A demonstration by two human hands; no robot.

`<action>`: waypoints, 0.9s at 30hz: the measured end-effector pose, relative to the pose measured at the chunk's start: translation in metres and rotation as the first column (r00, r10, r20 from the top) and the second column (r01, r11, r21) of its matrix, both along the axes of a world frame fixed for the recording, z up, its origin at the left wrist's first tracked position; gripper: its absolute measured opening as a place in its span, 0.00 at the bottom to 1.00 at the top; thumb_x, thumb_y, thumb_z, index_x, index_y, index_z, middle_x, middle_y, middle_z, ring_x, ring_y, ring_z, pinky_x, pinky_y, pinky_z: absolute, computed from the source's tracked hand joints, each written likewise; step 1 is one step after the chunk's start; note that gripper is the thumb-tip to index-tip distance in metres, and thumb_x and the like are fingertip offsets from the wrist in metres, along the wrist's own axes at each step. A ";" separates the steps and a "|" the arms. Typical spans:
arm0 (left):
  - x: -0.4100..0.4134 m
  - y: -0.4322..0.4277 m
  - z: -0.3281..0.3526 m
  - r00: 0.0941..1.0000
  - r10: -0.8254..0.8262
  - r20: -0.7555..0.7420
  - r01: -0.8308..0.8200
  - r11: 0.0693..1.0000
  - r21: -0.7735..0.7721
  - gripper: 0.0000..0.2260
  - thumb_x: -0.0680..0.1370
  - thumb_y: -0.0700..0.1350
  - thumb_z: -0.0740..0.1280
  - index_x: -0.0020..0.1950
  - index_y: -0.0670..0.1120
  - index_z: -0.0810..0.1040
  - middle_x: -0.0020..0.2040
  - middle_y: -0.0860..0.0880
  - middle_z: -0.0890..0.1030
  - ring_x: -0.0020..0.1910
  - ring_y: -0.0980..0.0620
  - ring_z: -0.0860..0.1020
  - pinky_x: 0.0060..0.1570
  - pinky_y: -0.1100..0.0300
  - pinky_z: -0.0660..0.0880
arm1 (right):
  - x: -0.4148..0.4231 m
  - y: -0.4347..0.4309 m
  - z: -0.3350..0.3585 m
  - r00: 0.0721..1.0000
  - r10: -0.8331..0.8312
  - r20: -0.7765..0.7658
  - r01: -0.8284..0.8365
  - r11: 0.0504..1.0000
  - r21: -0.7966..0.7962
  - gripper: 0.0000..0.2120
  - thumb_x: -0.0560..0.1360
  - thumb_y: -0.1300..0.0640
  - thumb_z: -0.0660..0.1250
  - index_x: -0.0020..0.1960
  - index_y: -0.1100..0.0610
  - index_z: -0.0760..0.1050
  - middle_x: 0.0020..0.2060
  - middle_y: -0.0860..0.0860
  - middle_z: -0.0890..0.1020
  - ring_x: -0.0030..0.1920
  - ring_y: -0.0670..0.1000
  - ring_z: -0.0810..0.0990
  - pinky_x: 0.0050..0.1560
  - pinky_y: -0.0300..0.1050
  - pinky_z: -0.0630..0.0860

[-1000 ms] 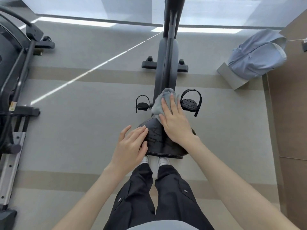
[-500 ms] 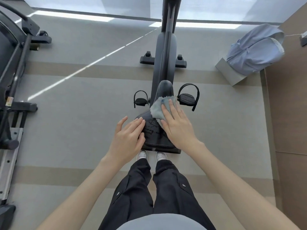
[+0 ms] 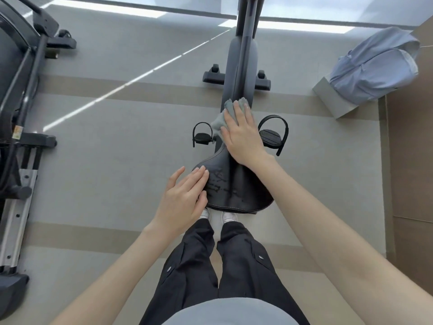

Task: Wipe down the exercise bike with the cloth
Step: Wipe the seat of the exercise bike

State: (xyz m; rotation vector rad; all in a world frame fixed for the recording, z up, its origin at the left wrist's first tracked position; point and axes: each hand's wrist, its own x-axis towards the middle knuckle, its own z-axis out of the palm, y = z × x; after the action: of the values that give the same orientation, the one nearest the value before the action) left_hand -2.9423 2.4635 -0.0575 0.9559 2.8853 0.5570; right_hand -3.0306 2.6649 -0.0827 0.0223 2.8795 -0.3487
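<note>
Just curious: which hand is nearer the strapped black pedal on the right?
Right. The right hand presses the grey cloth just beside that pedal; the left hand rests farther back.

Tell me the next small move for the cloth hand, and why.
Probably draw the right hand and its grey-blue cloth back along the black padded saddle: the cloth sits at the saddle's nose, while smeary streaks show on the wide rear beside the resting left hand.
</note>
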 end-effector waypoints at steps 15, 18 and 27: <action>0.005 0.005 0.000 0.999 0.046 -0.022 -0.046 0.999 0.005 0.17 0.78 0.41 0.57 0.60 0.36 0.78 0.61 0.42 0.79 0.60 0.48 0.78 0.67 0.46 0.63 | 0.135 0.022 0.021 0.997 0.072 0.042 -0.064 0.984 -0.169 0.26 0.81 0.45 0.48 0.76 0.54 0.50 0.76 0.54 0.50 0.76 0.55 0.47 0.74 0.55 0.50; 0.005 0.005 0.002 1.000 0.030 -0.001 -0.030 1.000 -0.011 0.17 0.77 0.41 0.57 0.61 0.37 0.78 0.62 0.42 0.78 0.60 0.48 0.78 0.67 0.46 0.63 | 0.169 0.028 0.025 0.991 0.132 0.022 -0.129 0.985 -0.115 0.25 0.80 0.45 0.45 0.75 0.53 0.53 0.75 0.55 0.54 0.75 0.58 0.49 0.73 0.59 0.53; 0.005 -0.037 0.014 0.969 0.243 -0.055 -0.246 0.968 -0.050 0.20 0.79 0.43 0.56 0.68 0.36 0.71 0.67 0.41 0.74 0.65 0.47 0.72 0.69 0.50 0.61 | 0.109 -0.017 0.029 0.880 0.475 -0.014 -0.475 0.880 0.025 0.24 0.79 0.46 0.49 0.72 0.53 0.65 0.71 0.55 0.67 0.72 0.58 0.63 0.70 0.64 0.56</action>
State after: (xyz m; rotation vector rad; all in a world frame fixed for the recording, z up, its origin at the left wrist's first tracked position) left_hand -2.9372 2.4264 -0.0436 0.6181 3.0663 0.4682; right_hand -2.9218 2.6478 -0.0542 -0.6779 2.7791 -0.2209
